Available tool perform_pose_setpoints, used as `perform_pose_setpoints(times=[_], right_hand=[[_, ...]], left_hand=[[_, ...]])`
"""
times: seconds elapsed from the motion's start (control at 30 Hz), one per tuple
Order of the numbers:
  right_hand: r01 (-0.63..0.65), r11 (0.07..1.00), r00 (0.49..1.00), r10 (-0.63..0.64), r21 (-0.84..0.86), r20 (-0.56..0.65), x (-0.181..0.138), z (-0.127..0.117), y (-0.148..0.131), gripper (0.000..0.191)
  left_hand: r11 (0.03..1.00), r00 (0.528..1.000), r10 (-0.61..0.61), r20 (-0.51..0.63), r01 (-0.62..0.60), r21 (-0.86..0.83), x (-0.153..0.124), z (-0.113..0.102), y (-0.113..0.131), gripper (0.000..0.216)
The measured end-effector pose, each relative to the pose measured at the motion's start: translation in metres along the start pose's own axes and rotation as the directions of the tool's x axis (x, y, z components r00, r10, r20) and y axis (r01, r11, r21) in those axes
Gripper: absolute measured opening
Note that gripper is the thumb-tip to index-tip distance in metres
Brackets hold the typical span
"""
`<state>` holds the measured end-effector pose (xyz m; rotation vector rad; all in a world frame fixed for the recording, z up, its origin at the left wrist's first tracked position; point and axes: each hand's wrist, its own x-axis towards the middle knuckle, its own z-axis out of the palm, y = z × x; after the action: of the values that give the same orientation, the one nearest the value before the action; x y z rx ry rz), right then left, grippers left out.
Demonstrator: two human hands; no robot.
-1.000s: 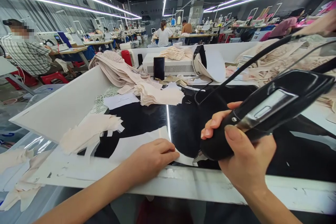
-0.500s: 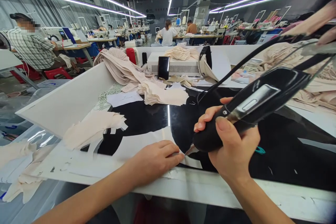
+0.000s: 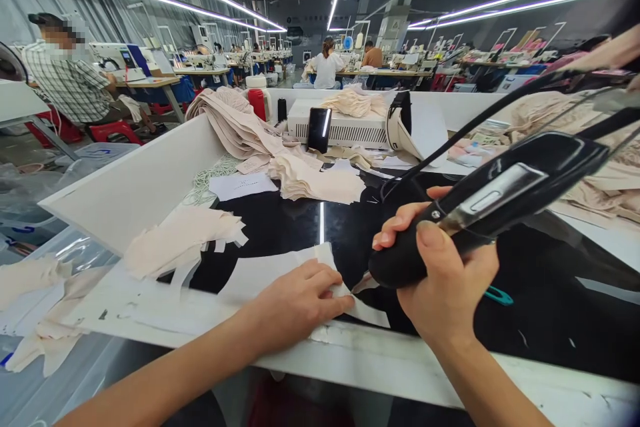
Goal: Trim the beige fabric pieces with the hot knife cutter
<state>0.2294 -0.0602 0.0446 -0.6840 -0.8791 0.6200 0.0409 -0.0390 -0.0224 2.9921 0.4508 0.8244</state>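
My right hand (image 3: 445, 267) is wrapped around a black corded hand tool (image 3: 495, 193) with a silver panel, its thumb on top. The tool's rounded end points down and left, close above the black work surface (image 3: 280, 220). A narrow pinkish tip (image 3: 365, 282) shows beneath that end. Low on the table, my left hand (image 3: 300, 300) grips the right edge of a white cut piece (image 3: 260, 273) with bent fingers, pressing it down. The piece's lower right end shows past the fingertips, beside the tool. My palm hides part of it.
Stacked beige pieces (image 3: 315, 180) lie at the back, with more pieces (image 3: 180, 240) at left. A phone (image 3: 319, 130) leans against a white box (image 3: 300, 121). A teal clip (image 3: 499, 295) lies right of my right hand. Co-workers sit at machines beyond; another person's arm (image 3: 610, 53) shows upper right.
The view has shifted slightly to the left. My left fingers have bent a little more at the white piece's edge. The tool stays in my right hand, in nearly the same place.
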Motion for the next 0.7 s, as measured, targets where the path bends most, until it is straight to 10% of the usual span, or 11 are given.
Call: perform_pose_setpoints(times=[0.7], right_hand=[[-0.015,1.000,1.000,0.015,-0.027,0.006,0.005,0.002,0.011,0.042]], left_hand=[[0.999,0.999,-0.042,-0.010,0.042,-0.006,-0.005,0.012,-0.001,0.034]])
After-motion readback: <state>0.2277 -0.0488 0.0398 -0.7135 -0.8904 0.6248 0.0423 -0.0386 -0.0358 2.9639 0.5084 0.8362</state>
